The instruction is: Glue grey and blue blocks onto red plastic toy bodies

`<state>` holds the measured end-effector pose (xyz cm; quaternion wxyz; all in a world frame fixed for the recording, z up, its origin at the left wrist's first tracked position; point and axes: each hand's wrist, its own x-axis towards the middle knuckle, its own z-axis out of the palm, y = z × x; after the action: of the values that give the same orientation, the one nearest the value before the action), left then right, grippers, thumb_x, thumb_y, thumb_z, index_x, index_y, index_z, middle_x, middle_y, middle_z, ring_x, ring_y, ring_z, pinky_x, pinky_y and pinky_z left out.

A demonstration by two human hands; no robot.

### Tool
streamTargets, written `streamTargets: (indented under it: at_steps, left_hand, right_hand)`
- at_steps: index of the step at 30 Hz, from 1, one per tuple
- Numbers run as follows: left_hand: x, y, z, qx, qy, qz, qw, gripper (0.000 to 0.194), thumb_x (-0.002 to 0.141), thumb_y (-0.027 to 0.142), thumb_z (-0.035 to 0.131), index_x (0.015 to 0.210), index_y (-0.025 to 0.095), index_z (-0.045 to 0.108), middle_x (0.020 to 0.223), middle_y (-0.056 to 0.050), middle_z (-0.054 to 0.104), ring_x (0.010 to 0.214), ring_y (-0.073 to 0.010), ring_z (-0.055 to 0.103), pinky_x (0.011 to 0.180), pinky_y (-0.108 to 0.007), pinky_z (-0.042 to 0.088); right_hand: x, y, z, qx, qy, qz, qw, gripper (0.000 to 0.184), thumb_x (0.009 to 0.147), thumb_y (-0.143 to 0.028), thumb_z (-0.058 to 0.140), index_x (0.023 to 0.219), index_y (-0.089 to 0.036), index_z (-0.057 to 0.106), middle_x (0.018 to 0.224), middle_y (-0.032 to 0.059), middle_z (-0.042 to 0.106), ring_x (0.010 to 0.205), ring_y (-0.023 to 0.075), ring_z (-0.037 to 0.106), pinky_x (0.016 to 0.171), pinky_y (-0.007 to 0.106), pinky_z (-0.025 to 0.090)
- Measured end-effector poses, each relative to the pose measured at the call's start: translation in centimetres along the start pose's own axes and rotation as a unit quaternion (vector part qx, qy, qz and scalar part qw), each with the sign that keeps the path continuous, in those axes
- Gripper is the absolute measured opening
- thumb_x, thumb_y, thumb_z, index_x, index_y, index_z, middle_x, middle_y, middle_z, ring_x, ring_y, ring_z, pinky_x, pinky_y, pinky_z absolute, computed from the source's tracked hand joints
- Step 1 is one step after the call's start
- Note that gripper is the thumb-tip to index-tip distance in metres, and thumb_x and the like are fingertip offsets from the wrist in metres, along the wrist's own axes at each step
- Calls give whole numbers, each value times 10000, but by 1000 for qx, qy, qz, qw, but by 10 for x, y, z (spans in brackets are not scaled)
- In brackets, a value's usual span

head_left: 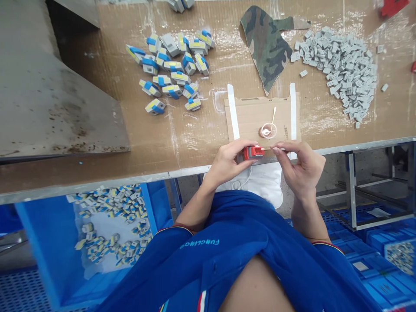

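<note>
A red block [251, 152] is clamped in the grip of the left hand [225, 162], over the front edge of the worktop [97, 173]. A thin stick [267, 149] is pinched in the closed grip of the right hand [300, 167], its tip touching the block. Just beyond, a small clear dish [268, 130] holding a cotton swab [273, 116] is set on a cardboard sheet [247, 119]. Below the worktop, blue-and-yellow blocks [110, 208] are held in a clear bag [104, 227] inside a blue crate [45, 242].

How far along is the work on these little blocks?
Striped blue-and-yellow blocks on the table and in the blue bin look done. In hand: a red block, held by the left hand, touched by a swab in the right hand. Still left: the large heap of plain grey blocks.
</note>
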<state>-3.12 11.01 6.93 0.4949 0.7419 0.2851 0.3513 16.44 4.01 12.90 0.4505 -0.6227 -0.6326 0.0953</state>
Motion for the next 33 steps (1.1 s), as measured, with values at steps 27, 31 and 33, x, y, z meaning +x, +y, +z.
streamTargets:
  at_steps: [27, 31, 33]
  left_hand:
    - [-2, 2, 0, 0, -4, -10, 1000, 340, 932, 285, 775, 1245, 186, 685, 1170, -104, 791, 1071, -204, 759, 965, -343, 602]
    - [-2, 4, -2, 7, -4, -13, 1000, 334, 935, 268, 765, 1243, 177, 675, 1159, -102, 788, 1066, -206, 757, 954, -336, 601]
    - [-2, 4, -2, 12, -7, -23, 1000, 333, 937, 273, 760, 1244, 175, 675, 1157, -102, 784, 1053, -206, 755, 948, -334, 599]
  right_hand:
    - [9, 12, 2, 115, 123, 120, 979, 54, 938, -239, 771, 979, -262, 745, 944, 5, 816, 904, 187, 798, 724, 308, 615]
    - [16, 32, 15, 77, 125, 85, 985, 25, 942, -269, 752, 926, -251, 743, 1111, 48, 793, 1090, 227, 759, 865, 391, 620]
    - [16, 33, 20, 42, 90, 80, 992, 57, 947, -284, 742, 899, -252, 744, 1150, 59, 781, 1119, 233, 741, 926, 426, 619]
